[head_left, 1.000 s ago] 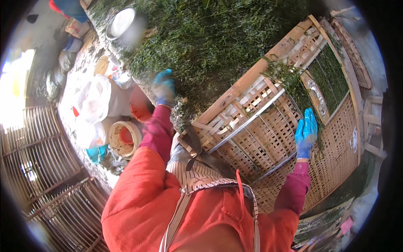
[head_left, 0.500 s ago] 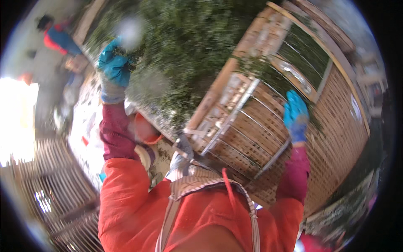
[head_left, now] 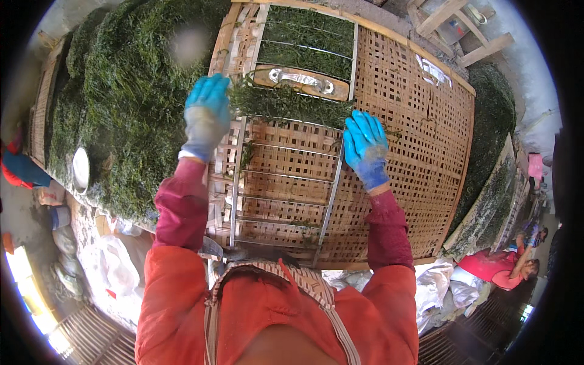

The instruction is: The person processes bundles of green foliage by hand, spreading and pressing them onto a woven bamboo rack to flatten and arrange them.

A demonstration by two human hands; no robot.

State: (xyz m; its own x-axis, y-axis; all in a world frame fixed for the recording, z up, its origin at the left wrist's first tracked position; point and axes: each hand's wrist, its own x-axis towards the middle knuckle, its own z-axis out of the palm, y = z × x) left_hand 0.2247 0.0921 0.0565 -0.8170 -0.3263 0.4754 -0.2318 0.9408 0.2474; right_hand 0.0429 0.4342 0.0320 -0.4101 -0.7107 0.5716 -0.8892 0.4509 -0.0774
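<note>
A metal frame with crossbars [head_left: 328, 201] lies on a woven bamboo mat [head_left: 420, 152]. Dark green, stringy plant matter like seaweed [head_left: 308, 52] fills its far sections. A wooden block with a metal handle [head_left: 302, 81] rests across the frame. A loose strip of the greens [head_left: 292, 106] lies just nearer than the block. My left hand [head_left: 207, 115], in a blue glove, is at the strip's left end, fingers stretched out. My right hand [head_left: 366, 149], gloved too, lies by the frame's right rail at the strip's other end, fingers extended.
A large heap of the same greens [head_left: 134, 103] lies to the left, with a white bowl [head_left: 81, 170] at its edge. More greens [head_left: 490, 115] lie beyond the mat's right edge. A person in red [head_left: 496, 267] is at the far right; a wooden stand [head_left: 459, 30] is beyond the mat.
The view has swung round to face the mat. My left hand has come from the heap, where it held a clump of greens, to the frame's left side. My right hand stays by the right rail.
</note>
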